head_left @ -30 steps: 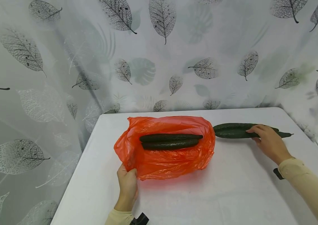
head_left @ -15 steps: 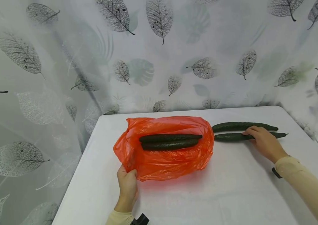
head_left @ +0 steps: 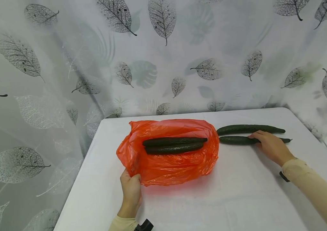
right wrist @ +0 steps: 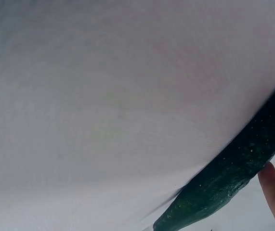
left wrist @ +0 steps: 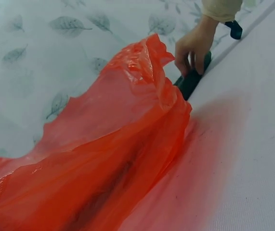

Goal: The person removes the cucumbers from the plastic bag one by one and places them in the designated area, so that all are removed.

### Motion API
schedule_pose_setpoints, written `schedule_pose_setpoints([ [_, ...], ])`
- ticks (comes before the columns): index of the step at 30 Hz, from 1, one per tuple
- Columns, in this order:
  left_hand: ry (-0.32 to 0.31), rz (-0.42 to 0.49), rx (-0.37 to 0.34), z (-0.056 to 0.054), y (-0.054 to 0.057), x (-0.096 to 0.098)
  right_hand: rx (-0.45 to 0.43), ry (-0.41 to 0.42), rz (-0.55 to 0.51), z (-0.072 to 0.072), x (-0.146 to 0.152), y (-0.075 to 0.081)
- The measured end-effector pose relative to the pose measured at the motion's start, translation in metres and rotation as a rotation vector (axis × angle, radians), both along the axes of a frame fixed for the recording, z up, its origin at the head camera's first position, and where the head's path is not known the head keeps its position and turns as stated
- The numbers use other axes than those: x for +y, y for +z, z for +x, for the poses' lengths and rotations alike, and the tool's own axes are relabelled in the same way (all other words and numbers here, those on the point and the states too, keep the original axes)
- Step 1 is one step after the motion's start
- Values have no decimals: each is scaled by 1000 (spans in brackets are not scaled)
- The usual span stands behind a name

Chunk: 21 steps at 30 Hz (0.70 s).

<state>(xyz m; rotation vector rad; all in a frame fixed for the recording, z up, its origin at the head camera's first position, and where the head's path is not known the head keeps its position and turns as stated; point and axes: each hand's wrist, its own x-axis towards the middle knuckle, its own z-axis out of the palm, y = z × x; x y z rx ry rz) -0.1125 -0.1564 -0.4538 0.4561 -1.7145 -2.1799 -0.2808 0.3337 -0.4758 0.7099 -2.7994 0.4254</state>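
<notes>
An orange-red plastic bag [head_left: 178, 168] lies spread with its mouth facing up, and two dark green cucumbers [head_left: 173, 148] rest side by side in it. My left hand [head_left: 131, 192] pinches the bag's near left edge; in the left wrist view the bag [left wrist: 103, 163] covers most of the picture and that hand is out of sight. Right of the bag, my right hand [head_left: 271, 147] grips the nearer of two more cucumbers [head_left: 234, 140], thumb on one side and fingers on the other in the right wrist view. The farther cucumber [head_left: 247, 129] lies just behind it, apart from the hand.
A white table [head_left: 209, 205] carries everything. Behind it and at both sides hangs a pale leaf-patterned curtain [head_left: 152, 99], close to the back edge. The left ends of the two outer cucumbers reach the bag's right side.
The right hand has drawn the nearer cucumber slightly left and toward me, parting it from the farther one. The left hand keeps its hold on the bag.
</notes>
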Motion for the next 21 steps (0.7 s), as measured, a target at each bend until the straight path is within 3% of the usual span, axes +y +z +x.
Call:
schedule_pose_setpoints([
  [9,1,-3,-1,-2,-1,-1,-14,-29,58,0,-3,8],
  [14,-9,3,0,0,0,-2,-21,-57,66,-1,-10,22],
  [21,-12,15,2,1,0,-2,29,-48,-5,4,-30,45],
])
